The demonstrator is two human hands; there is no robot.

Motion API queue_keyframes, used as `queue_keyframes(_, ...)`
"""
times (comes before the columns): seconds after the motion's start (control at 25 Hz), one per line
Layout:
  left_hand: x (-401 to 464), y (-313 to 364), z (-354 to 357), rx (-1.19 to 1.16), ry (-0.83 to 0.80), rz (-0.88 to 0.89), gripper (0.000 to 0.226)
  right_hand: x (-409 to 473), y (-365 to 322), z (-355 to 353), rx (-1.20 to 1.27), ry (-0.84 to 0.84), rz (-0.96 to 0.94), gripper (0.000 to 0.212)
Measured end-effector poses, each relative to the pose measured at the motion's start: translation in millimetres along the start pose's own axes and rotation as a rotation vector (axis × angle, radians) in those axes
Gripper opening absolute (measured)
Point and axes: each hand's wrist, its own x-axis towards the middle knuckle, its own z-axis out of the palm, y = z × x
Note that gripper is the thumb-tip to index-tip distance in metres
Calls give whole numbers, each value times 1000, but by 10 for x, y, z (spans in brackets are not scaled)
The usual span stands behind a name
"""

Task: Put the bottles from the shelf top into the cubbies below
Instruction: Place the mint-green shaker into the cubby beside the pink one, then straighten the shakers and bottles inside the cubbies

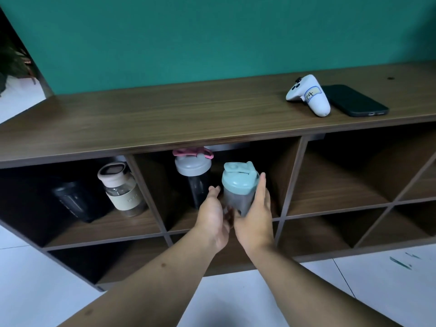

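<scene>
A shaker bottle with a teal lid (238, 185) stands at the mouth of the middle upper cubby of the wooden shelf (165, 119). My right hand (256, 215) wraps its right side and base. My left hand (213, 214) is at its left side with fingers spread, close to or just touching it. Behind it in the same cubby stands a dark bottle with a grey lid and pink loop (193, 172). The left upper cubby holds a beige-capped glass bottle (120, 190) and a black bottle (70, 199).
On the shelf top at the right lie a white game controller (309, 94) and a black phone (354, 100). The upper right cubby (342, 180) and the lower cubbies hold nothing visible. A teal wall rises behind; white floor tiles lie below.
</scene>
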Motion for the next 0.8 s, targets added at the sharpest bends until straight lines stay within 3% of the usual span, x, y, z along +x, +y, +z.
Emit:
queue_keyframes(0.2, 17, -5, 72, 33, -7, -32, 44, 15, 36, 200, 70, 20, 153, 89)
queue_keyframes(0.8, 430, 35, 285, 64, -19, -6, 57, 458, 34, 303, 159, 24, 233, 99)
